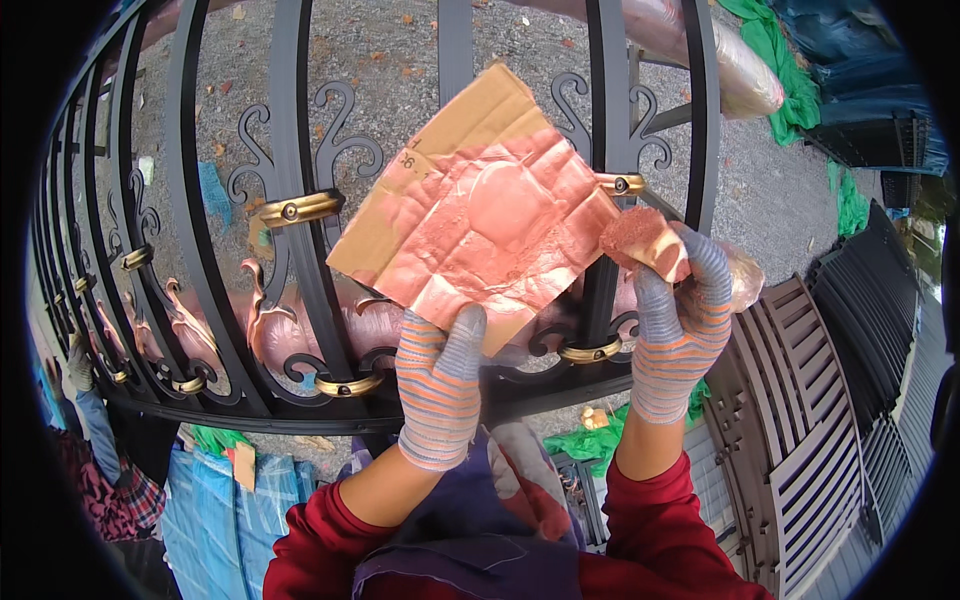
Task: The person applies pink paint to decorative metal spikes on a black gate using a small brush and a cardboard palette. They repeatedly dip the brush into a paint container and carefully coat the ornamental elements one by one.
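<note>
In a striped glove, my left hand pinches the lower edge of a creased cardboard piece, thumb on top. Wet-looking copper-pink paint coats much of the cardboard, with a smooth patch in its middle. Also gloved, my right hand grips a small sponge stained reddish on its face and paler at the side. The sponge is at the cardboard's right corner; whether they touch I cannot tell. Behind both stands a black metal railing with gold collars and scrolls, partly hidden by the cardboard.
Copper-tinted leaf ornaments sit on the railing at left. A wrapped pink roll lies beyond it on gravel. Brown slatted panels are stacked at right. Blue sheeting lies lower left, near another person's sleeve.
</note>
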`<state>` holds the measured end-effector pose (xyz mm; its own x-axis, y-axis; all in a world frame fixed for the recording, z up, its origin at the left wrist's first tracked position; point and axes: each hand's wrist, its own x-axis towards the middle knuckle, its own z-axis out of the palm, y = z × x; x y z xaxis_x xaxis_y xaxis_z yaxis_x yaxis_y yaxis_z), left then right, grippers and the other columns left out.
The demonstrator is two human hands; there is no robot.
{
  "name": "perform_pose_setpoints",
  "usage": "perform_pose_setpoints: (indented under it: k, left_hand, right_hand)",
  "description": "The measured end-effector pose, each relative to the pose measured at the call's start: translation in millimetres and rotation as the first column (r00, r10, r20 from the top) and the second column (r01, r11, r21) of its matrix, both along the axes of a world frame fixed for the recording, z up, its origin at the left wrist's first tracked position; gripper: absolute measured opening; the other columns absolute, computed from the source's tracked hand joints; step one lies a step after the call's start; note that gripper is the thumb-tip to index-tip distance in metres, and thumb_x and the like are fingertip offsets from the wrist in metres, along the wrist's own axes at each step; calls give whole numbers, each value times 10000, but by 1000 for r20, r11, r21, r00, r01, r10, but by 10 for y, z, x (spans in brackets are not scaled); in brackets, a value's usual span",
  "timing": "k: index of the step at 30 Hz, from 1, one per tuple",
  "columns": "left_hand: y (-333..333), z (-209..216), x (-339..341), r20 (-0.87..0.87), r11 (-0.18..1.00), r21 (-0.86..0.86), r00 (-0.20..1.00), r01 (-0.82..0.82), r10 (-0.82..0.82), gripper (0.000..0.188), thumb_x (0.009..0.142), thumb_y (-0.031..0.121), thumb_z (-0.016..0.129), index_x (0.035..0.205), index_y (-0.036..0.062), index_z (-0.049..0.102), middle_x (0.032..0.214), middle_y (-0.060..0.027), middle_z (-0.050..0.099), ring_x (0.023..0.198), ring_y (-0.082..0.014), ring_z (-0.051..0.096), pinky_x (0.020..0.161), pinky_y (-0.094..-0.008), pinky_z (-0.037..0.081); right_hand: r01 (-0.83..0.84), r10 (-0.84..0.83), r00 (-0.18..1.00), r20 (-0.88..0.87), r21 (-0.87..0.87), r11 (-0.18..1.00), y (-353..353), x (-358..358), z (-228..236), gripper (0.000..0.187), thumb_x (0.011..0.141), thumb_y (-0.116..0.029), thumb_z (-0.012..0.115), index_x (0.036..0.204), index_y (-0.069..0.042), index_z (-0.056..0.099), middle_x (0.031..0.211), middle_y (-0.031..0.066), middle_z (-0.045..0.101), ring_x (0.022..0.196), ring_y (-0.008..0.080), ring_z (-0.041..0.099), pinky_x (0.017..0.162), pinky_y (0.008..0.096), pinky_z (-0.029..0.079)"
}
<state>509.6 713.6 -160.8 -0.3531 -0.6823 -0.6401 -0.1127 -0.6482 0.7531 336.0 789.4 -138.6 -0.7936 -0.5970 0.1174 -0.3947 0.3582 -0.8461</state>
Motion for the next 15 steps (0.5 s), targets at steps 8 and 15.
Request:
perform_pose_setpoints:
  k: [8, 15]
  left_hand:
    - [115, 31, -224, 41, 985, -115, 991, 132, -128, 235, 941, 160, 584, 1115, 2, 586, 1002, -88, 664, 858, -144, 644, 750, -282, 517]
    - [231, 28, -305, 47, 975, -166, 989, 145, -139, 223, 955, 139, 550, 1122, -4, 589, 1033, -92, 656, 905, -146, 629, 783, -288, 508]
  right_hand:
    - [-29, 48, 985, -167, 115, 993, -60, 138, -60, 443, 716, 7, 755, 1133, -43, 615, 1054, 114, 646, 949, 297, 598, 908, 392, 457]
    - [-8, 44, 980, -195, 180, 984, 36, 27, -71, 317, 728, -29, 740, 1032, -59, 656, 933, 108, 642, 848, 300, 589, 793, 401, 450]
